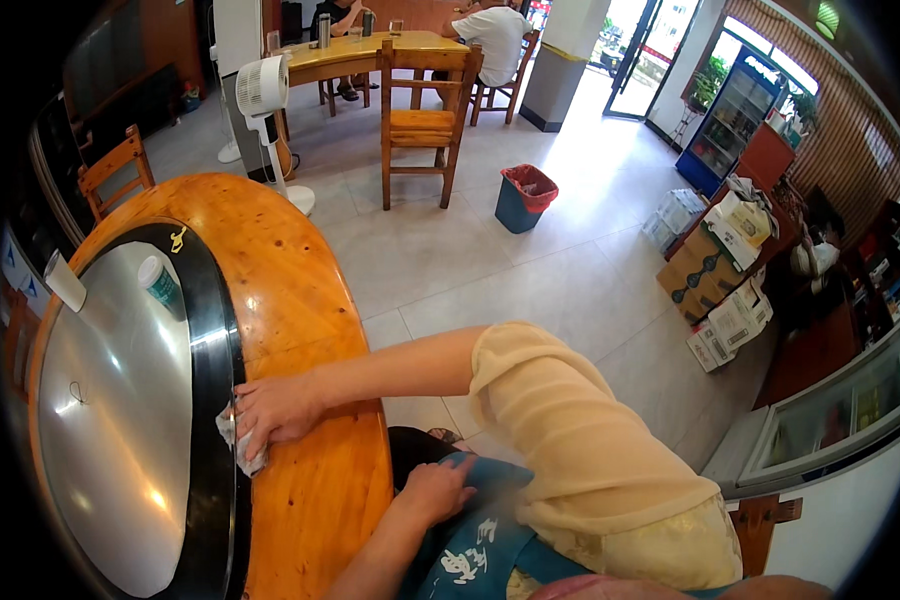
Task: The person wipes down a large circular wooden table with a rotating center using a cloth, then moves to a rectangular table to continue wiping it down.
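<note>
My right hand [278, 408], at the end of the arm in the cream sleeve, presses a crumpled pale cloth [255, 460] onto the wooden table [305, 540]. The cloth lies across the seam between the orange wood and the black ring [213, 400], partly hidden under the fingers. Lower down, my left hand [433, 494] rests against the teal apron [480, 545] at my front. Its fingers look loosely stretched out, and nothing shows in them. Inside the ring is a shiny metal-looking disc [120, 450].
On the disc stand a white-lidded green tub [158, 280] and a white cylinder [64, 281]. A white fan [263, 88], a wooden chair [422, 125] and a red-lined bin [526, 200] stand beyond. Stacked cartons [710, 270] are at right; people sit at a far table [370, 57].
</note>
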Demonstrator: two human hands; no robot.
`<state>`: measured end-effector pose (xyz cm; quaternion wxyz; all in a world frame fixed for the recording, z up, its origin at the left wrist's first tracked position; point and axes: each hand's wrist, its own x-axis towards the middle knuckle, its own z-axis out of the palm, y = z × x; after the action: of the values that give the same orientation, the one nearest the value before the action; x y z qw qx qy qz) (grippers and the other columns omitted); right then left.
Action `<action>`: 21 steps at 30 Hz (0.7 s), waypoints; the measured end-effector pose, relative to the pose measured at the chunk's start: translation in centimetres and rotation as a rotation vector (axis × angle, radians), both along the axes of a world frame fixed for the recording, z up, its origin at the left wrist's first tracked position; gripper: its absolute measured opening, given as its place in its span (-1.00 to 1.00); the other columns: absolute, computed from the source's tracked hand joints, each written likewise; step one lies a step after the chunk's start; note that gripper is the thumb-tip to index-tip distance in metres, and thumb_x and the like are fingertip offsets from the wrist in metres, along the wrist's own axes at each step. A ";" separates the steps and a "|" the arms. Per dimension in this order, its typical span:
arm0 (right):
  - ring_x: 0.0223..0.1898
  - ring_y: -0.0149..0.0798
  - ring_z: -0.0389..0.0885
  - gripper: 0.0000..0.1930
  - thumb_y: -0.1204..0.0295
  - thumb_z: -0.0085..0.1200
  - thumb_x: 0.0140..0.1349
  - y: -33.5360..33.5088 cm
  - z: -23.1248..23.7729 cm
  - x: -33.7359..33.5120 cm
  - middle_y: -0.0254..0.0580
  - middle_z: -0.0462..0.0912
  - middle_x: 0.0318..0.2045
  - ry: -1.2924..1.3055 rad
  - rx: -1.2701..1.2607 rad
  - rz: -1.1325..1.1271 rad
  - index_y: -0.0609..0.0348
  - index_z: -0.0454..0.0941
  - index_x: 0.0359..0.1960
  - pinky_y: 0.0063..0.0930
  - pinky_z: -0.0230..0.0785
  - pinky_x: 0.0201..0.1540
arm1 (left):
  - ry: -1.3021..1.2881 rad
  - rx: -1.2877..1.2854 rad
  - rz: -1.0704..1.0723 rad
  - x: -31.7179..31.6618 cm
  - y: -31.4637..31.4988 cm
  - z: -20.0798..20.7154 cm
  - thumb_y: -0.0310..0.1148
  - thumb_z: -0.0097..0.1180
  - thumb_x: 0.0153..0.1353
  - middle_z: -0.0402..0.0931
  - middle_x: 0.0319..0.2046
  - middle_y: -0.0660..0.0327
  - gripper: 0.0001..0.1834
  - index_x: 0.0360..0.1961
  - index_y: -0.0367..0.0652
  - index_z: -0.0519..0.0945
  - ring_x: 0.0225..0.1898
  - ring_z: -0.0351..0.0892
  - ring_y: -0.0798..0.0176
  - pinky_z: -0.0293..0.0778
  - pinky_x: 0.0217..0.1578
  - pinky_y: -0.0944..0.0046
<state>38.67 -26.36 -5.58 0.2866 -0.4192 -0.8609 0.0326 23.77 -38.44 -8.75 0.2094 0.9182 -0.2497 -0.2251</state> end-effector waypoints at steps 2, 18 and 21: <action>0.10 -0.04 0.38 -0.66 0.47 0.09 0.11 0.0 -0.3 1.5 -0.32 0.57 -0.05 0.005 0.033 -0.032 -0.33 0.62 -0.10 0.15 0.08 0.17 | -0.021 -0.010 0.000 -0.1 0.0 -0.1 -0.08 0.06 0.19 0.54 -0.15 0.00 -0.40 0.21 -0.11 0.31 -0.19 0.58 -0.07 0.51 -0.21 0.02; -0.04 -0.13 0.50 -0.71 0.42 0.02 0.09 7.2 1.0 17.1 -0.32 0.59 -0.11 0.016 0.194 -0.925 -0.19 0.61 -0.14 -0.16 0.30 0.00 | 0.159 0.062 -0.019 0.6 0.0 -0.4 0.01 0.05 0.12 0.55 -0.13 0.03 -0.35 0.20 -0.03 0.26 -0.14 0.59 -0.01 0.50 -0.16 0.04; -0.02 -0.11 0.50 -0.69 0.35 0.00 0.14 8.9 0.4 19.3 -0.33 0.59 -0.09 0.043 0.233 -1.224 -0.18 0.58 -0.06 -0.08 0.26 0.05 | -0.002 -0.022 -0.067 0.2 -0.9 -3.1 -0.04 0.04 0.07 0.56 -0.14 0.08 -0.54 -0.02 -0.01 0.52 -0.16 0.61 0.02 0.52 -0.19 0.05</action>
<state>58.02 -17.45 -5.16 0.3142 -0.8019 -0.4565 -0.2233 23.95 -39.31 -11.84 0.2116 0.9071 -0.2830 -0.2285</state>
